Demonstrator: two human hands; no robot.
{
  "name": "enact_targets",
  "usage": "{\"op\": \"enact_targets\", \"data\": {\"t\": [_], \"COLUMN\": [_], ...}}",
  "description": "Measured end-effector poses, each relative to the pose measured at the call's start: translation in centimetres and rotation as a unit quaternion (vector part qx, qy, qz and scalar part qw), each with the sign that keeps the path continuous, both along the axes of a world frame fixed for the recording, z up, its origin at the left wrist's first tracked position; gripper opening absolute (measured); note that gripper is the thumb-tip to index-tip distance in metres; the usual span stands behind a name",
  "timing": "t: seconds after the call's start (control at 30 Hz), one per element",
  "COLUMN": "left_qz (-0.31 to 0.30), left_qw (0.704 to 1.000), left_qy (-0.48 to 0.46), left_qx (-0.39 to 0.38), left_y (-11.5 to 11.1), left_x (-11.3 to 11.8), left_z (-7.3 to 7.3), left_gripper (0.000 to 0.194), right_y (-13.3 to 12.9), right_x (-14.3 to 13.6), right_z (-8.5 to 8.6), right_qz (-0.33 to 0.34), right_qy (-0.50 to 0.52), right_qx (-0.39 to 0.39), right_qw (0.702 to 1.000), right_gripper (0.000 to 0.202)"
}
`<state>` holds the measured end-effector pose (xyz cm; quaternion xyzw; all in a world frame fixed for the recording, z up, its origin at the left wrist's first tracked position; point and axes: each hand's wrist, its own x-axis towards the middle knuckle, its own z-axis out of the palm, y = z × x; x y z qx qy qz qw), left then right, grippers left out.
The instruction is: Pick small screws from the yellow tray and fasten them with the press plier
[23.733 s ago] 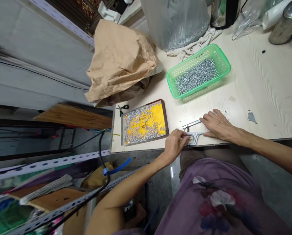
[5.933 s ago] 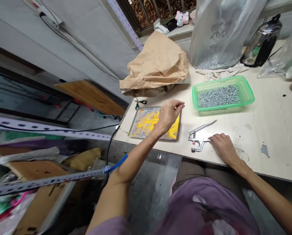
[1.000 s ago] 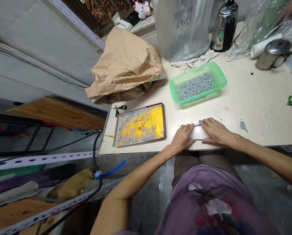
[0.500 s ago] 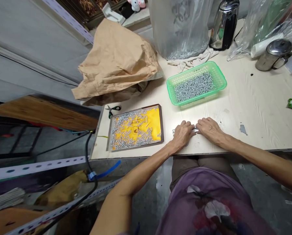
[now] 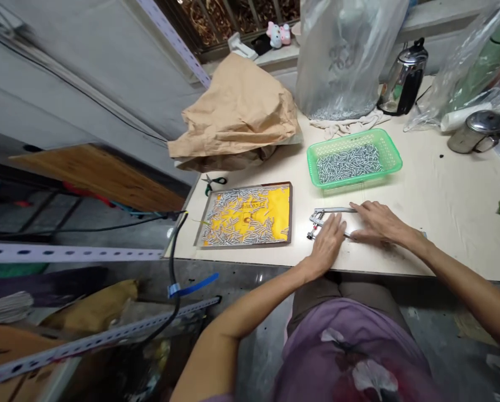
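Observation:
A metal hand tool [image 5: 333,210] with two long hinged arms lies spread on the table, its jointed end with small springs or pins to the left. My left hand [image 5: 328,240] rests over the lower arm, fingers wrapped across it. With the fingertips at the end of the upper arm and the thumb by the lower one, my right hand [image 5: 377,222] spans the gap between them. Left of the tool, a shallow tray [image 5: 290,215] with a yellow bottom holds many small metal pins. A green basket [image 5: 396,163] behind the hands contains more of these pins.
Scissors [image 5: 210,183] lie by the tray's far left corner. Behind are a brown paper bag [image 5: 237,111], a clear plastic bag [image 5: 337,61] and a kettle [image 5: 404,78]. A metal mug [image 5: 470,137] stands at right. The table's front edge is close to my body.
The tool's arms have swung apart from a closed position. My right hand has opened wider across them, and my left hand has flattened over the lower arm. The view has shifted.

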<state>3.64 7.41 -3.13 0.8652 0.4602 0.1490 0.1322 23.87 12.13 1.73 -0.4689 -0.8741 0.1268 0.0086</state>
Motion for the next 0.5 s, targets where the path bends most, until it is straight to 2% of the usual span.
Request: {"op": "enact_targets", "data": {"t": [0.1, 0.2, 0.33, 0.4, 0.5], "left_qz": [-0.004, -0.011, -0.012, -0.008, -0.014], "left_qw": [1.0, 0.999, 0.999, 0.998, 0.998], "left_qy": [-0.029, -0.044, -0.047, -0.054, -0.056], "left_qx": [0.009, 0.0, -0.006, -0.003, -0.032], "left_y": [-1.3, -1.9, -2.2, -2.4, -2.5], "left_x": [0.5, 0.9, 0.9, 1.0, 1.2], "left_z": [-1.0, -1.0, -0.6, -0.7, -1.2], "left_gripper": [0.036, 0.028, 0.025, 0.028, 0.029], "right_y": [0.9, 2.0, 3.2, 3.0, 2.0], "right_x": [0.8, 0.2, -2.8, -5.1, -9.1], "right_z": [-0.5, -0.8, 0.3, 1.3, 2.6], "right_qz": [-0.001, -0.02, -0.054, -0.007, 0.142], "right_qy": [0.011, -0.014, -0.07, -0.073, -0.066], "right_qx": [0.006, 0.059, 0.123, 0.117, 0.053], "right_qw": [1.0, 0.998, 0.988, 0.99, 0.986], "right_gripper": [0.051, 0.027, 0.025, 0.024, 0.019]}}
